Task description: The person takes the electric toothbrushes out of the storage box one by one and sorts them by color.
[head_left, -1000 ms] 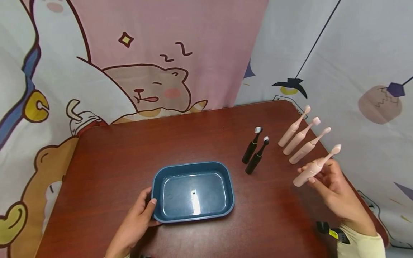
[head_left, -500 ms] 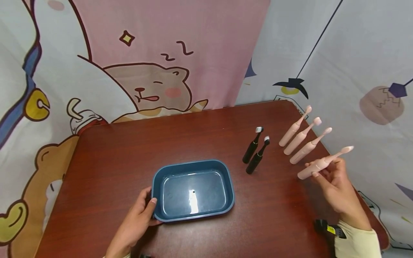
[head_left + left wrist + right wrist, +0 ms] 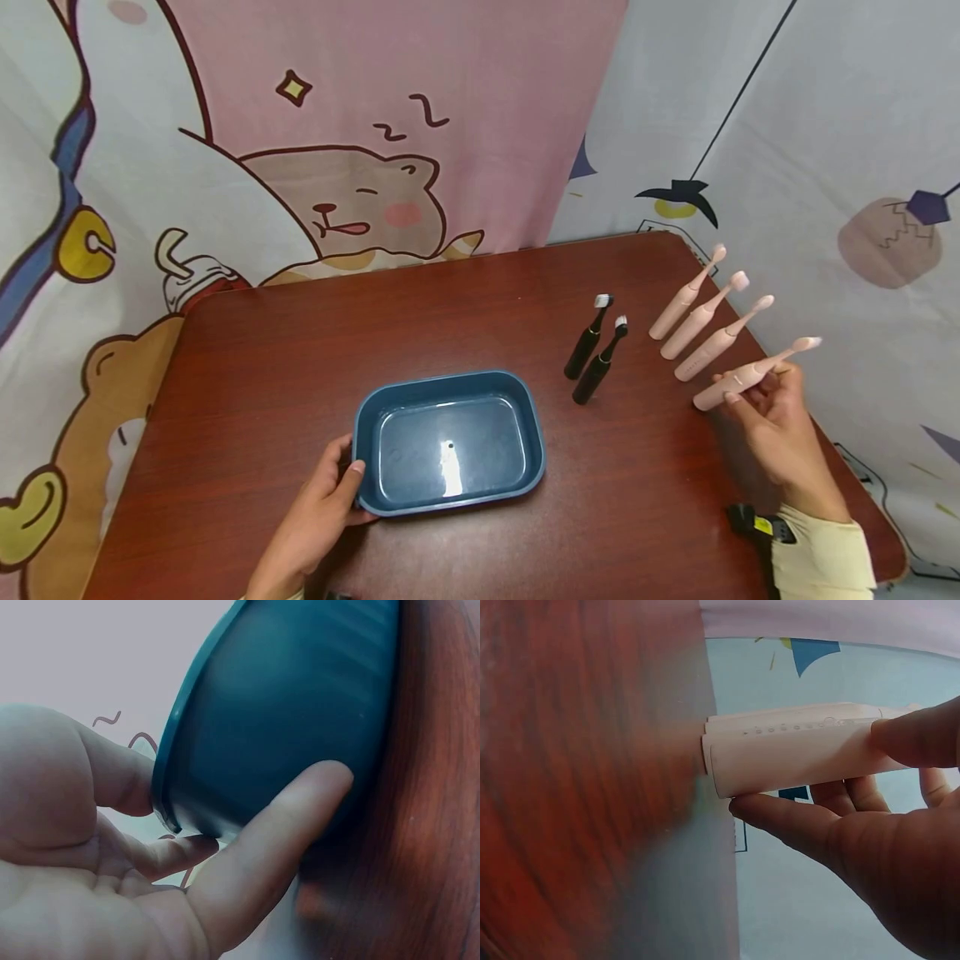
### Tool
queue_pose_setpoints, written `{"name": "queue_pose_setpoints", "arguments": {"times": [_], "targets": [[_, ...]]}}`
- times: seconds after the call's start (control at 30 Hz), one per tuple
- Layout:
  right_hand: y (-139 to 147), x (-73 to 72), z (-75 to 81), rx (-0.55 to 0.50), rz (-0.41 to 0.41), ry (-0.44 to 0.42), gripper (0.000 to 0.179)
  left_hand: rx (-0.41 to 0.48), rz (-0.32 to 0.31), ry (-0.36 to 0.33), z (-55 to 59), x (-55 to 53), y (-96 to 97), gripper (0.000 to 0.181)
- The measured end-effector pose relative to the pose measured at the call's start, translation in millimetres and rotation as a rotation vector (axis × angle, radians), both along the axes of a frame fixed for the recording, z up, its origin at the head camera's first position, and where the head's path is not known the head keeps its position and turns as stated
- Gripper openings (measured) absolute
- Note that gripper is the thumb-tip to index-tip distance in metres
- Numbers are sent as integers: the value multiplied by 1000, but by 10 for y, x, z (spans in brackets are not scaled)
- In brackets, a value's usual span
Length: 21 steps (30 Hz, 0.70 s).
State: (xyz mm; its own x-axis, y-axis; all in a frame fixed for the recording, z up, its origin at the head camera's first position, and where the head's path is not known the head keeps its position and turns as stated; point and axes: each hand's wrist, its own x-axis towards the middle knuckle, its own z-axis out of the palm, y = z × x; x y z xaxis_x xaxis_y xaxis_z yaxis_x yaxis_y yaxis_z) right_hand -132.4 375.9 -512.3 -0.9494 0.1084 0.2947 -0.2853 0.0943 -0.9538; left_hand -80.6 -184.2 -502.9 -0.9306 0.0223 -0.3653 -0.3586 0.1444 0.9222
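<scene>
In the head view my left hand [image 3: 311,508] holds the left end of a blue plastic tub [image 3: 450,504], thumb at the rim. The left wrist view shows its fingers against the tub's outer wall [image 3: 300,697]. My right hand [image 3: 783,437] pinches a pink electric toothbrush [image 3: 741,379] by its handle, the brush head leaning right. Three more pink electric toothbrushes, the nearest one [image 3: 701,357] close beside the held one, stand upright in a row behind it. In the right wrist view the handle's bottom end [image 3: 724,769] is right at the tabletop.
Two black electric toothbrushes [image 3: 592,379] stand upright between the tub and the pink row. All this is on a dark red-brown wooden table [image 3: 300,358]. Cartoon-printed cloth [image 3: 510,125] hangs behind and on both sides, close to the table's right edge.
My right hand has moved the pink toothbrush slightly away from me and to the right, closer to the row, and its head leans further right. The left hand and tub have stayed put.
</scene>
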Motion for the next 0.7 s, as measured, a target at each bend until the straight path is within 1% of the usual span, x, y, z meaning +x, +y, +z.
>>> {"name": "queue_pose_setpoints", "arguments": {"times": [0.1,0.17,0.33,0.57,0.7], "targets": [[-3,-14,-22,-3,0,-5,54,-6,-4,-6,1,-7,3,39],[-4,-28,-40,-14,5,-1,55,-7,-6,-9,0,-10,3,40],[-5,-72,-63,-4,-4,20,55,-15,-7,-6,5,-6,3,40],[-12,-112,-69,48,-41,14,53,-19,-2,-2,17,2,6,39],[-8,-122,-76,122,-59,14,54,-24,-6,-5,18,-7,5,40]]}}
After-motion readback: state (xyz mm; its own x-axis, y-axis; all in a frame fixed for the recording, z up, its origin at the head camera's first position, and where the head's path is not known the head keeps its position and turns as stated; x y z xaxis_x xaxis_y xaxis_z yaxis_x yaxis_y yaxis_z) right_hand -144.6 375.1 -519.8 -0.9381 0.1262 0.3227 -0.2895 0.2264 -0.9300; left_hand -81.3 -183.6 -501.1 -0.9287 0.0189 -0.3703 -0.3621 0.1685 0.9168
